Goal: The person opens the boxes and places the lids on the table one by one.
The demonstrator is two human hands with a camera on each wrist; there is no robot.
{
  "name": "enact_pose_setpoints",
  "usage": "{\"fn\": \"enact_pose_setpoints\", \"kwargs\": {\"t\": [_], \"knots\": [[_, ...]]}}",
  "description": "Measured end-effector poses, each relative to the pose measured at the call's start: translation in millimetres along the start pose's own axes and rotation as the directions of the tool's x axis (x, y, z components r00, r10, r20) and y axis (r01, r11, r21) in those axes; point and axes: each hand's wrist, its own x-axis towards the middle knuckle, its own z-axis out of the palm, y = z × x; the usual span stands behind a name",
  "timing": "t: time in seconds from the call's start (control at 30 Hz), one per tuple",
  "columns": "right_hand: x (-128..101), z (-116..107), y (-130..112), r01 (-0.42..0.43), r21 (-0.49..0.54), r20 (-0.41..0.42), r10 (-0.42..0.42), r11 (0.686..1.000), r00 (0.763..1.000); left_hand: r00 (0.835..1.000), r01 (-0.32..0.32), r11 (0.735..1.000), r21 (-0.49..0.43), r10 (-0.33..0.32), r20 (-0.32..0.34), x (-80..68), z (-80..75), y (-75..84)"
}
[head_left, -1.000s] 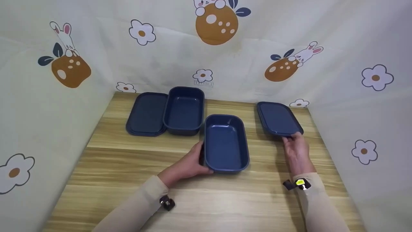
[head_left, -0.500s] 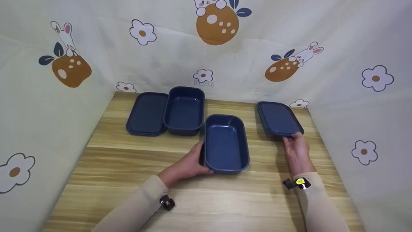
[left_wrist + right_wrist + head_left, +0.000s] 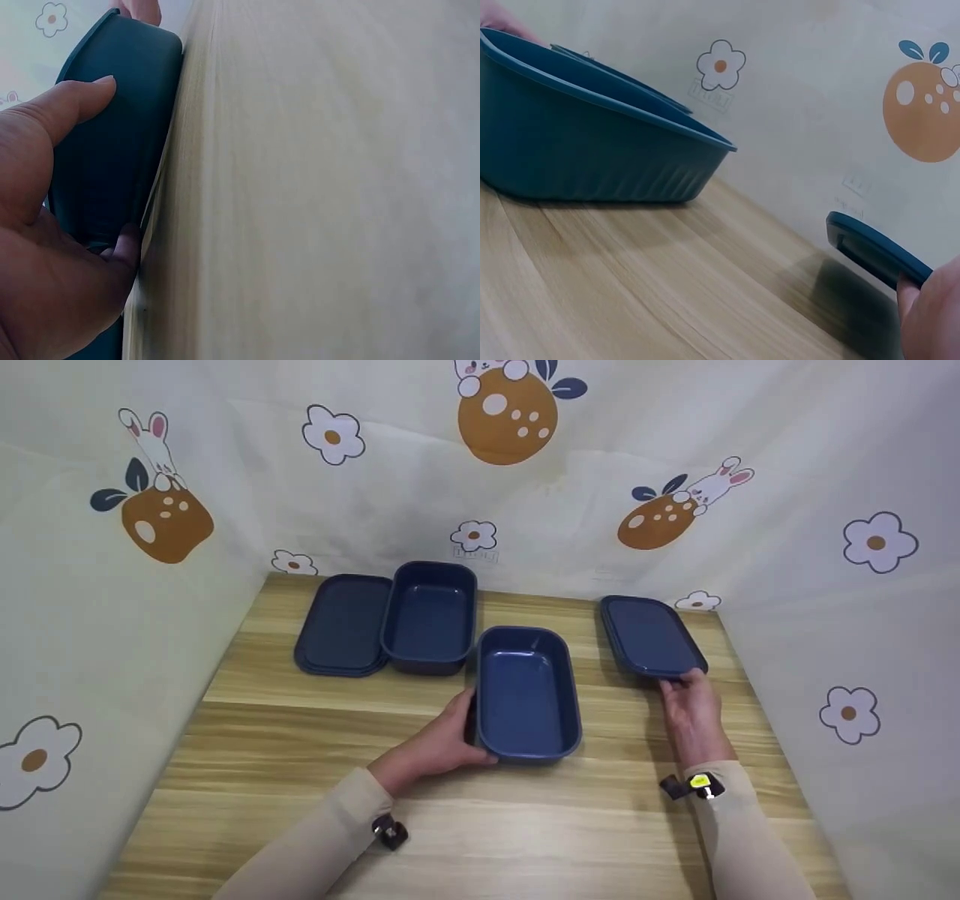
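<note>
Almost nothing has changed over the last second: both hands sit where they were, and no box or lid has shifted on the table (image 3: 300, 750). The left hand (image 3: 439, 742) is curled round the near-left corner of the near box (image 3: 525, 694), an open blue container at the table's centre; the left wrist view shows the thumb (image 3: 79, 101) lying along its outer wall and the palm against the end. The right hand (image 3: 690, 705) pinches the near edge of the right lid (image 3: 649, 636), which lies at about 2 o'clock from the near box and well apart from it; in the right wrist view a fingertip (image 3: 930, 307) closes on the lid's rim, and that edge seems to sit just off the wood, though it is hard to be sure. At 11 o'clock from the near box stands a second box (image 3: 430, 615), touching it corner to corner, with a left lid (image 3: 341, 624) lying flat beside it. The stillness reads as a pause with both grips set, the lid not yet carried over to the box.
</note>
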Motion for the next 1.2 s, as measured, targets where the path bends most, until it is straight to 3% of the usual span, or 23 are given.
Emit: {"fn": "enact_pose_setpoints", "kwargs": {"t": [0.63,0.8,0.97,1.2], "knots": [[4.9,-10.9,-6.4,-0.051,0.041,-0.071,0.054,0.998,0.996,1.0,-0.009,1.0,0.013,0.009,0.005,-1.0,-0.5,3.8],[2.2,-12.2,-7.5,-0.086,-0.042,-0.138,0.08,0.995,0.987,0.999,-0.033,0.999,0.022,0.033,0.009,0.0,-0.4,1.6],[-1.5,-13.4,-8.6,-0.135,-0.183,-0.179,0.102,0.974,0.979,0.999,-0.052,0.999,0.012,0.052,0.012,1.0,-0.2,-0.3],[-3.8,-16.3,-8.6,-0.166,-0.238,-0.212,0.115,0.957,0.97,0.998,-0.061,0.998,0.002,0.061,0.021,1.6,-0.4,0.2]]}}
